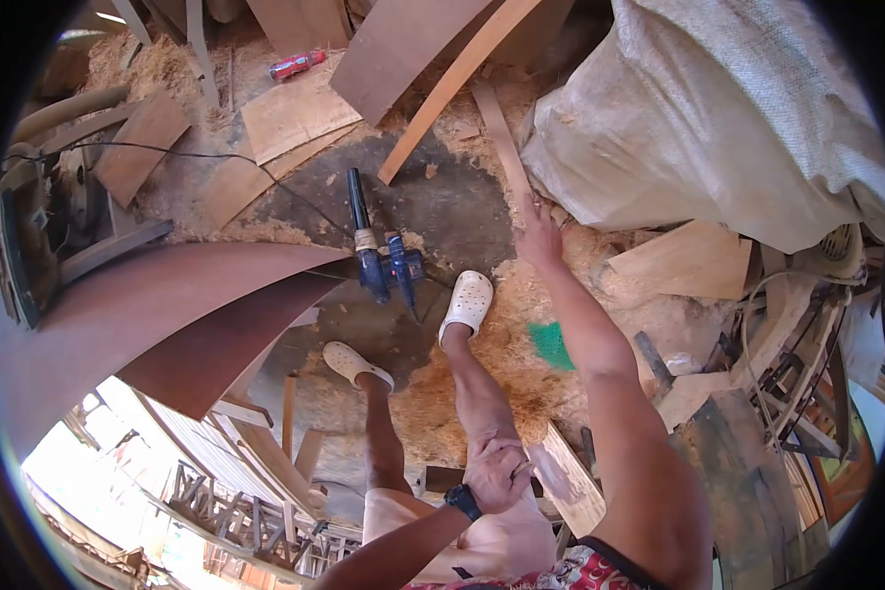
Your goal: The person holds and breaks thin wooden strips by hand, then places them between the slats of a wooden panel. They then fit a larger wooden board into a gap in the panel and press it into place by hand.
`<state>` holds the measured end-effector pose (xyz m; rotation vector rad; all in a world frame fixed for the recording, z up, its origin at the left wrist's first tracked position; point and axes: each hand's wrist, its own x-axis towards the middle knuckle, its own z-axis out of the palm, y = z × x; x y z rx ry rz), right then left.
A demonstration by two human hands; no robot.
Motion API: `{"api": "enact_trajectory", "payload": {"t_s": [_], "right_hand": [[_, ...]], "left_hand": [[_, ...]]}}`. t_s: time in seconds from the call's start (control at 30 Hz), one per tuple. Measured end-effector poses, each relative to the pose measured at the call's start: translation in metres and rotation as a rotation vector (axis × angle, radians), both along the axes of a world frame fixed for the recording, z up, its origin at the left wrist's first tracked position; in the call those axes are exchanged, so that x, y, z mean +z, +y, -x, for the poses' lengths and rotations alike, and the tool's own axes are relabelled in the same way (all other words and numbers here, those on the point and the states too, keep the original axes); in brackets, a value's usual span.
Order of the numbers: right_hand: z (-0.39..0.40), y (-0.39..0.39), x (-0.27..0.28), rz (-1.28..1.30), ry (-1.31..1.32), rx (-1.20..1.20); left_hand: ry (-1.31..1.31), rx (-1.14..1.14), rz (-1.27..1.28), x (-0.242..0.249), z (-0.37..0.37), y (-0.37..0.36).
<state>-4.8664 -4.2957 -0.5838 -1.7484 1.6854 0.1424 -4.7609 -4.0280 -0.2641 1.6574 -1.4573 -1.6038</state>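
Note:
My right hand (538,236) reaches forward and grips the near end of a narrow wooden strip (502,143), which points away from me over the sawdust. The edge of a pale woven sack (649,128) lies just right of that hand. My left hand (499,476), with a dark watch on its wrist, rests on my right knee with its fingers laid over it. A blurred pinkish patch (553,473) shows beside those fingers; I cannot make out what it is. Between my reach and my left side lies a blue and black blower (372,261) on the floor.
A longer wooden strip (457,88) leans near the sheets at the back. A red bottle-like item (297,65) lies among wood offcuts. Large curved brown sheets (197,305) stand at left. A black cord (197,152) runs to the blower. Green mesh (550,345) lies in sawdust.

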Motion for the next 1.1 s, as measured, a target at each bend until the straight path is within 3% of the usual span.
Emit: {"api": "enact_trajectory", "payload": {"t_s": [0.1,0.53,0.7,0.77,1.0,1.1], "right_hand": [[-0.021,-0.02,0.014,-0.196,0.233,0.154],[-0.052,-0.109,0.023,-0.475,0.341,0.255],[-0.083,-0.148,0.027,-0.722,0.495,0.606],[-0.094,-0.159,0.027,-0.771,0.522,0.639],[-0.107,-0.159,-0.017,-0.939,0.671,0.7],[-0.104,-0.146,-0.067,-1.023,0.729,0.669]], "left_hand": [[-0.02,0.026,0.004,0.002,0.004,-0.001],[-0.045,0.062,0.019,0.001,0.005,-0.012],[-0.063,0.081,0.029,0.002,-0.001,-0.014],[-0.042,0.048,0.016,-0.001,-0.002,-0.011],[-0.048,0.131,0.027,-0.001,-0.005,-0.01],[-0.013,0.14,0.056,-0.006,-0.005,-0.008]]}}
